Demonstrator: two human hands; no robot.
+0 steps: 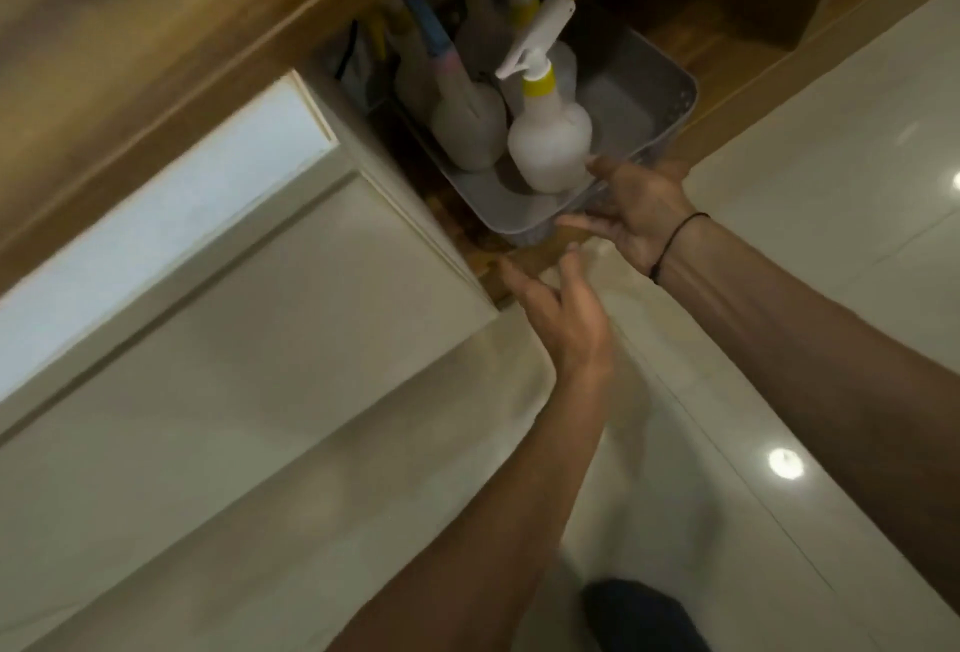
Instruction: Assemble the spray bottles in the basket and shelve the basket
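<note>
Both bare forearms reach from the lower right of the frame up toward its middle. The right hand (636,207), with a thin dark band round its wrist, lies higher and further right, palm turned left and up, its fingers (582,224) straight and spread and its thumb pointing to the upper left. The left hand (558,311) sits just below and left of it, back toward the camera, its fingers (511,280) loosely extended toward the upper left and holding nothing; the two hands are close together but apart.
</note>
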